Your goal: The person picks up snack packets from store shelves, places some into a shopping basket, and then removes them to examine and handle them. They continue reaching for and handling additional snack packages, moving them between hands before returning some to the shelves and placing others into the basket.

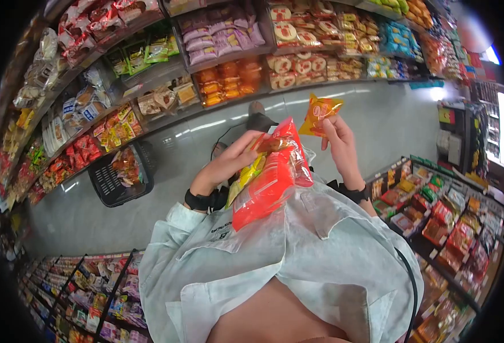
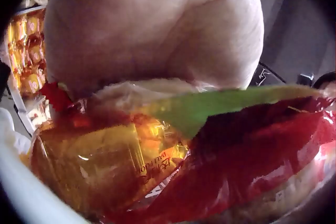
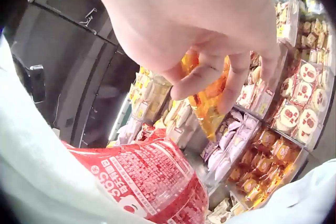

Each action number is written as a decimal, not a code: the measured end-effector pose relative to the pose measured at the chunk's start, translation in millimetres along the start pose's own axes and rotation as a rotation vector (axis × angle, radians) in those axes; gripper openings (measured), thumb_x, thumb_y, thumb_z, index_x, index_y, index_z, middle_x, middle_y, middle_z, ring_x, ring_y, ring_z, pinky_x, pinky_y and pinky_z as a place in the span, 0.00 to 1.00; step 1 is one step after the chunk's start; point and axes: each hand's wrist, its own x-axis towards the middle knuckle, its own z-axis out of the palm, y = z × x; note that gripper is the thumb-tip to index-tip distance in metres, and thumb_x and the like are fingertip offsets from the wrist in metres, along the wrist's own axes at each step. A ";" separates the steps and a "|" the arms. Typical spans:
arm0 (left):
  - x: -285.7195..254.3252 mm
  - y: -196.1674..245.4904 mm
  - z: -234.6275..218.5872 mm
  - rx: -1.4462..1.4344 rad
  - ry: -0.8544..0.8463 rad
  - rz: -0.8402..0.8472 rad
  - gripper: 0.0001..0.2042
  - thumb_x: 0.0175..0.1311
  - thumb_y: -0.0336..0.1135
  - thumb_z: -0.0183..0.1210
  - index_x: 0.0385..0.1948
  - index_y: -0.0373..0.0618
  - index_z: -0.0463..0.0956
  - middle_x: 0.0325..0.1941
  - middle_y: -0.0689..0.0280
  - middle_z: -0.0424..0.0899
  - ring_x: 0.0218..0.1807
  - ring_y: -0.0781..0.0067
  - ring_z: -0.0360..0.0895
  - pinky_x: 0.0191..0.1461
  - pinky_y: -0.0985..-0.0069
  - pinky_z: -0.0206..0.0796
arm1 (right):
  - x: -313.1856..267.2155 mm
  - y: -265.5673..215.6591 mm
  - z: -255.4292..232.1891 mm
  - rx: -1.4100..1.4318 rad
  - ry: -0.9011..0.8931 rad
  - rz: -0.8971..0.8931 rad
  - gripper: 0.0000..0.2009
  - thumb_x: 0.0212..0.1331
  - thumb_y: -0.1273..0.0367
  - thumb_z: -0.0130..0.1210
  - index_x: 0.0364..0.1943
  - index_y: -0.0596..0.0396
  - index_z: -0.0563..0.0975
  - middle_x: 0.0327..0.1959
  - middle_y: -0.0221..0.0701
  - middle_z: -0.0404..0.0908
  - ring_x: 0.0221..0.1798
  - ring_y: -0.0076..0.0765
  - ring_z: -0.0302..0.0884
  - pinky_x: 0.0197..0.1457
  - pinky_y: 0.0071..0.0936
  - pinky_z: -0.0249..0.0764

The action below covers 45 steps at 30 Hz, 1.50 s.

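Note:
In the head view my right hand [image 1: 343,146] pinches a small orange-yellow snack packet [image 1: 319,113] between thumb and fingers, up in front of my chest. The right wrist view shows the fingers curled around the same packet [image 3: 210,106]. My left hand [image 1: 226,164] grips a bundle of snack packages against my shirt. In it are a large red bag [image 1: 269,183] with white print and a yellow packet [image 1: 248,175]. The left wrist view also shows an orange packet [image 2: 89,155] beside the red bag [image 2: 252,155], under my palm. My left fingertips are partly hidden by the packages.
Tiered shelves of packaged snacks curve along the far side, with purple packs [image 1: 220,40] and orange packs [image 1: 229,80] there. A black shopping basket [image 1: 106,191] with packages inside stands on the grey floor [image 1: 189,166]. A low snack display [image 1: 452,228] stands at the right.

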 end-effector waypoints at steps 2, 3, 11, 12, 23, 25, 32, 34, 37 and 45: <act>12.1 14.5 -0.7 0.008 0.083 -0.011 0.29 0.80 0.50 0.52 0.72 0.38 0.62 0.72 0.64 0.69 0.77 0.73 0.61 0.79 0.72 0.51 | 35.3 7.9 -5.5 0.037 -0.092 0.002 0.10 0.79 0.63 0.52 0.43 0.56 0.77 0.31 0.23 0.79 0.24 0.15 0.71 0.29 0.18 0.67; 17.1 19.4 -0.9 0.036 0.124 -0.011 0.29 0.80 0.50 0.52 0.72 0.38 0.61 0.72 0.64 0.69 0.77 0.73 0.61 0.79 0.72 0.50 | 51.5 9.8 -8.3 0.056 -0.140 0.005 0.10 0.79 0.64 0.52 0.44 0.55 0.77 0.31 0.22 0.78 0.24 0.15 0.71 0.29 0.18 0.67; 81.4 44.7 6.3 0.100 0.392 0.033 0.27 0.82 0.47 0.50 0.73 0.38 0.61 0.72 0.62 0.70 0.76 0.71 0.63 0.78 0.72 0.52 | 152.4 -57.2 -10.3 -0.239 -0.474 -0.132 0.34 0.73 0.74 0.54 0.81 0.51 0.56 0.65 0.37 0.80 0.35 0.25 0.84 0.43 0.25 0.80; 90.2 45.7 9.0 0.128 0.388 0.035 0.27 0.81 0.47 0.51 0.72 0.38 0.62 0.71 0.62 0.71 0.74 0.72 0.64 0.77 0.72 0.54 | 163.7 -57.2 -13.2 -0.294 -0.463 -0.268 0.36 0.72 0.75 0.54 0.82 0.50 0.53 0.66 0.39 0.79 0.41 0.28 0.85 0.48 0.26 0.80; 110.9 40.7 31.9 0.090 0.429 -0.134 0.30 0.79 0.52 0.53 0.70 0.38 0.64 0.64 0.61 0.72 0.68 0.73 0.67 0.71 0.73 0.59 | 211.1 -18.2 -7.2 -0.354 -0.663 -0.196 0.39 0.64 0.69 0.68 0.77 0.55 0.61 0.45 0.41 0.91 0.48 0.36 0.90 0.54 0.29 0.79; 103.2 37.8 36.6 0.066 0.464 -0.098 0.29 0.79 0.52 0.53 0.70 0.37 0.64 0.65 0.61 0.72 0.69 0.72 0.67 0.72 0.73 0.59 | 208.6 -21.5 3.5 -0.420 -0.730 -0.207 0.38 0.63 0.69 0.69 0.76 0.55 0.64 0.41 0.40 0.91 0.47 0.34 0.89 0.52 0.28 0.79; 43.7 11.1 47.8 0.041 0.542 -0.007 0.28 0.79 0.49 0.54 0.69 0.37 0.64 0.64 0.60 0.71 0.69 0.72 0.67 0.72 0.73 0.59 | 186.4 -18.7 49.7 -0.436 -0.716 -0.340 0.32 0.59 0.70 0.70 0.69 0.55 0.73 0.27 0.32 0.85 0.36 0.22 0.82 0.45 0.25 0.76; 16.2 0.3 50.9 0.032 0.566 0.032 0.26 0.79 0.48 0.54 0.68 0.38 0.65 0.64 0.61 0.72 0.69 0.74 0.67 0.72 0.74 0.59 | 167.8 -25.2 69.0 -0.507 -0.703 -0.375 0.30 0.58 0.70 0.71 0.66 0.56 0.77 0.22 0.24 0.70 0.29 0.21 0.67 0.37 0.22 0.69; -31.9 -13.5 62.4 -0.051 0.593 0.152 0.25 0.79 0.45 0.54 0.67 0.38 0.66 0.63 0.62 0.73 0.67 0.75 0.68 0.72 0.74 0.60 | 128.3 -20.0 105.5 -0.516 -0.710 -0.450 0.28 0.58 0.70 0.70 0.65 0.57 0.78 0.23 0.24 0.66 0.29 0.21 0.63 0.36 0.21 0.66; -180.8 -47.9 91.5 0.048 0.803 0.219 0.25 0.79 0.45 0.53 0.69 0.37 0.65 0.65 0.61 0.73 0.69 0.73 0.68 0.73 0.74 0.60 | 20.6 -12.8 233.7 -0.488 -0.986 -0.666 0.20 0.65 0.74 0.62 0.60 0.61 0.76 0.61 0.34 0.76 0.56 0.33 0.79 0.61 0.29 0.75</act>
